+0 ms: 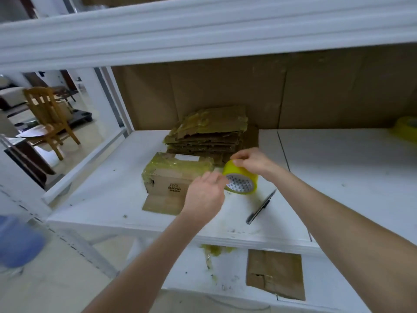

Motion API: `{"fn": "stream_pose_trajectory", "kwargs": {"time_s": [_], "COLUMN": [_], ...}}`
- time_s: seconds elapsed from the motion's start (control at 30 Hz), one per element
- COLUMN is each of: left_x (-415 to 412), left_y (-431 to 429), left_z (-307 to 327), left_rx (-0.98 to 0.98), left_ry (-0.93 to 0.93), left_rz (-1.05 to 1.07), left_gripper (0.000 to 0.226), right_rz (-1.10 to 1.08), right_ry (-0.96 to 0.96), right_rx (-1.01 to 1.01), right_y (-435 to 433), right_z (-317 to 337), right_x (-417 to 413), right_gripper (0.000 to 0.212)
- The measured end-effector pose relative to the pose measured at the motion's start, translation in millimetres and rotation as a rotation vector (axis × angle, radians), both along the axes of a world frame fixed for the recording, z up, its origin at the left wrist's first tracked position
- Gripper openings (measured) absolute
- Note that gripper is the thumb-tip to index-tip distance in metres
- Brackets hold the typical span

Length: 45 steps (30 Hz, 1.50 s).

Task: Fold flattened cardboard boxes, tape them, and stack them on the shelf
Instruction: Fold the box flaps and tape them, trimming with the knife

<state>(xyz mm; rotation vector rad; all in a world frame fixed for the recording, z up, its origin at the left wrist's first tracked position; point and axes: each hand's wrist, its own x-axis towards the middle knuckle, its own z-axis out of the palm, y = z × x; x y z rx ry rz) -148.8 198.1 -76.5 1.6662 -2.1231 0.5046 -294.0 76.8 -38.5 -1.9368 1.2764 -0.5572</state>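
A folded cardboard box point(171, 175) wrapped in yellowish tape lies on the white shelf point(103, 199), one flap hanging open toward me. Behind it sits a stack of flattened cardboard boxes point(209, 132) with tape remnants. My right hand point(252, 160) grips a yellow tape roll point(240, 178) from above, just right of the box. At the roll's left edge my left hand point(204, 193) has its fingers by the tape; whether it pinches the tape end is hidden.
A black-handled utility knife point(260, 207) lies on the shelf right of the roll. Another yellow tape roll point(406, 128) sits at the far right. A flat cardboard piece point(275, 273) lies on the lower shelf. A wooden chair point(49, 116) stands beyond the rack at left.
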Motion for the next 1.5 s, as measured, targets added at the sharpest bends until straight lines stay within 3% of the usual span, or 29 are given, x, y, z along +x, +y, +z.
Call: {"fn": "stream_pose_trajectory", "kwargs": {"time_s": [0.1, 0.27, 0.33, 0.47, 0.57, 0.63, 0.8, 0.97, 1.1, 1.2, 1.37, 1.43, 1.5], "left_x": [-44, -79, -69, -23, 0, 3, 19, 42, 48, 50, 53, 41, 16], "left_y": [8, -4, -9, -6, -3, -3, -13, -25, -17, -10, -5, 2, 6], "left_z": [-16, -32, -34, -20, -10, -11, -8, -2, -18, -20, -2, 5, 0], "left_rx": [0.035, 0.093, 0.02, -0.118, 0.027, 0.137, 0.221, 0.173, 0.106, 0.161, 0.311, 0.181, -0.042], "left_ry": [-0.045, -0.1, -0.094, -0.021, 0.039, 0.038, -0.01, -0.038, -0.004, -0.016, 0.041, -0.017, 0.015], "left_rz": [0.011, 0.071, 0.064, 0.119, 0.378, 0.435, 0.386, 0.307, 0.289, 0.278, 0.238, 0.174, 0.025], "left_gripper": [0.013, 0.021, 0.023, 0.035, 0.058, 0.07, 0.056, 0.051, 0.046, 0.051, 0.068, 0.065, 0.039], "right_rz": [-0.031, -0.003, -0.005, 0.01, 0.005, 0.017, 0.004, 0.005, -0.004, -0.022, 0.032, 0.047, 0.034], "right_ry": [-0.018, -0.007, -0.005, -0.027, -0.027, -0.007, 0.021, 0.058, 0.105, 0.128, 0.154, 0.123, 0.095], "right_rx": [-0.001, -0.007, -0.015, -0.018, -0.017, -0.02, -0.047, -0.101, -0.019, 0.021, 0.035, 0.054, 0.067], "right_y": [-5, -8, -9, -9, -5, -2, 0, -7, -12, -7, 0, 2, 3], "right_z": [-5, -4, -6, -10, -9, -10, -10, 2, 5, -5, -1, -1, -1], "right_x": [-6, -11, -12, -9, -1, 2, 3, 8, 12, 19, 16, 14, 15], "right_gripper": [0.022, 0.025, 0.024, 0.021, 0.023, 0.023, 0.029, 0.017, 0.017, 0.012, 0.031, 0.033, 0.032]}}
